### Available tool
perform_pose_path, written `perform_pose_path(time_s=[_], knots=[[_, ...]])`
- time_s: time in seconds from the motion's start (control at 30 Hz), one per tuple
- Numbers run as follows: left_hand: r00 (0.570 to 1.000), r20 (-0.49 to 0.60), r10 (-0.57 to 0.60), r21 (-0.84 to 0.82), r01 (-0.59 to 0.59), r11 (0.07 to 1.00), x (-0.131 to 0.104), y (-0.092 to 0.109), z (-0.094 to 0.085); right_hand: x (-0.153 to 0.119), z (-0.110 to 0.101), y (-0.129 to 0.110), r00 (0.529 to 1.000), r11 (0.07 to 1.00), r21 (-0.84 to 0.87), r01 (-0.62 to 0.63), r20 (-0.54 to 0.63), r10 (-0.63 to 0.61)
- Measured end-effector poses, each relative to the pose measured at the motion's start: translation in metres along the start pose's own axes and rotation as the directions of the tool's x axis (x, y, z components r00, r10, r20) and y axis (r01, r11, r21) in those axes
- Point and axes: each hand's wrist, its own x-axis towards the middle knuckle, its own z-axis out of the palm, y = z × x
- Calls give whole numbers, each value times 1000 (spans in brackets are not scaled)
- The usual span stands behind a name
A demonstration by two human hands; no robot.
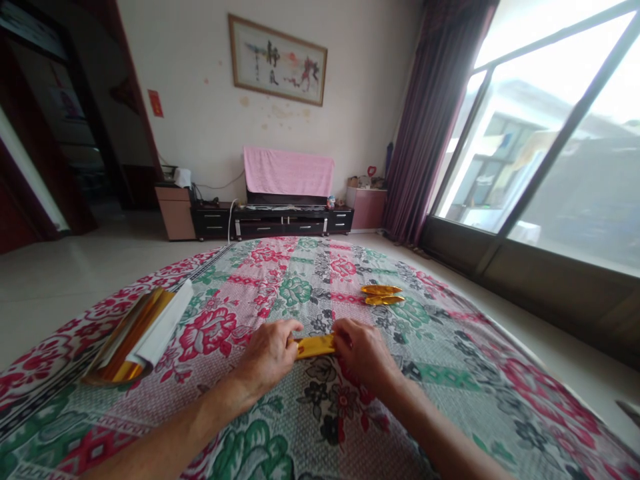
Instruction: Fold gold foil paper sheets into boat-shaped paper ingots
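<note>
Between my two hands a folded strip of gold foil paper (315,346) is stretched just over the flowered cloth. My left hand (273,350) is closed on the strip's left end, and my right hand (363,348) pinches the right end. Both sets of fingertips partly hide the ends. Beyond my right hand lie two folded gold paper pieces (383,295), boat-shaped with pointed ends, side by side. Over to the left rests a curled stack of gold and white paper sheets (137,337).
A patterned red, green and grey tablecloth (295,290) covers the round surface in front of me. Past its far edge stand a black low cabinet (280,223) and a pink cloth (289,171) draped over something. A purple curtain (430,120) and large windows are at the right.
</note>
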Motion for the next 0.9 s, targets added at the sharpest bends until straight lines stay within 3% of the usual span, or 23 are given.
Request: perform_pose_path(time_s=[0.6,0.9], knots=[[997,-54,51,-17,-52,999,-3,-8,8,1,2,1,999,999,-9,-35,-1,35],[993,21,117,-18,-117,993,-4,-3,2,1,2,-1,999,999,-29,-39,-8,39]])
